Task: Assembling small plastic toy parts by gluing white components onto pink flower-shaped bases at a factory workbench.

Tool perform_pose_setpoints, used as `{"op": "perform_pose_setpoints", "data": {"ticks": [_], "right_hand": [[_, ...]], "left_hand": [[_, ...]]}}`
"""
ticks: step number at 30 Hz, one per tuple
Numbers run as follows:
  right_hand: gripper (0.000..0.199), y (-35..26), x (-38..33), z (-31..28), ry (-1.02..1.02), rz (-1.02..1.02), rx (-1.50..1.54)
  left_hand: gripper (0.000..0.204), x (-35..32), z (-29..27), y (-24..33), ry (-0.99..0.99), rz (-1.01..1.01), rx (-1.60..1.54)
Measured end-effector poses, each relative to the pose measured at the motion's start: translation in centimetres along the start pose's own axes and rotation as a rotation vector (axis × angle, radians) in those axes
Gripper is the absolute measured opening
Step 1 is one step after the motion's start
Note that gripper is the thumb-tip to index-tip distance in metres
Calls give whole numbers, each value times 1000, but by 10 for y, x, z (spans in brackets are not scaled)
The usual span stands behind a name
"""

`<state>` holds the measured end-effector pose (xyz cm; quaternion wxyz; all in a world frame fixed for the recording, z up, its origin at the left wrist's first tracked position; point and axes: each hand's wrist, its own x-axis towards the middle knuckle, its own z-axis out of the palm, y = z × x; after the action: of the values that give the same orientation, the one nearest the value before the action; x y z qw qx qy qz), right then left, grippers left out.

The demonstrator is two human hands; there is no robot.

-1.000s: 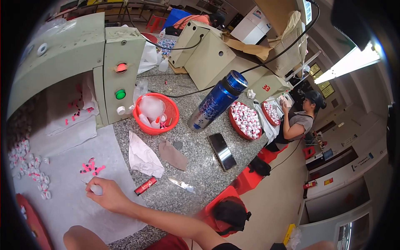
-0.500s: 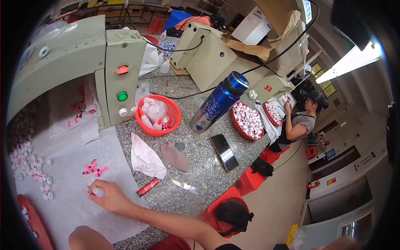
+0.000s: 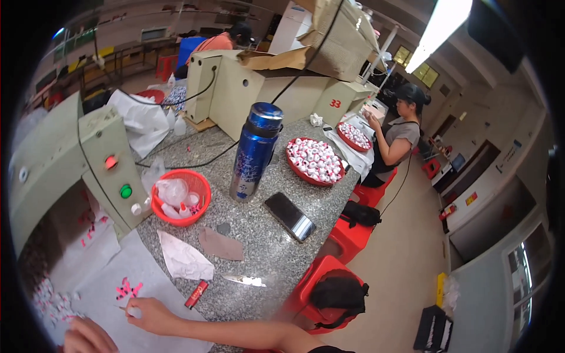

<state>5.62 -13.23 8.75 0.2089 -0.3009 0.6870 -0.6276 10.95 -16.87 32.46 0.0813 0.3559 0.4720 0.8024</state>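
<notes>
My right hand [image 3: 152, 315] rests on a white sheet [image 3: 100, 276] at the near left of the grey stone table and pinches a small white piece [image 3: 135, 312]. A few small pink pieces [image 3: 126, 289] lie just beyond its fingers. My left hand [image 3: 87, 336] shows only partly at the lower edge, close to the right hand; its grip is hidden. A heap of small white pieces [image 3: 48, 300] lies further left on the sheet.
A red lighter [image 3: 196, 294], a small blade [image 3: 244, 280], crumpled paper [image 3: 182, 259], a red basket [image 3: 179, 197], a blue bottle [image 3: 254, 152], a phone [image 3: 289, 216] and a red tray [image 3: 315, 162] sit on the table. A machine box [image 3: 112, 170] stands left. A seated co-worker [image 3: 400, 135] works at right.
The view has tilted, so everything sits lower and further left in the picture. My right hand stays on the sheet with the white piece; my left hand shows beside it.
</notes>
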Motion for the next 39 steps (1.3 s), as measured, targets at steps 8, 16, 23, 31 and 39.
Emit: {"op": "perform_pose_setpoints", "data": {"ticks": [8,16,23,31,39], "right_hand": [[16,6,-7,-30,111,-8,-16],[15,-3,2,-24,12,55,-57],[18,8,-1,-24,20,33,-67],[41,25,3,7,54,-237,70],[26,-25,-3,-57,12,-43,123]], "left_hand": [[27,-200,-111,-70,875,-759,2027],[38,-199,-124,-79,1082,-1046,1768],[40,-208,-143,-98,942,-870,1867],[24,-305,-165,-109,1118,-286,1454],[37,-171,-101,-129,878,143,-735]]}}
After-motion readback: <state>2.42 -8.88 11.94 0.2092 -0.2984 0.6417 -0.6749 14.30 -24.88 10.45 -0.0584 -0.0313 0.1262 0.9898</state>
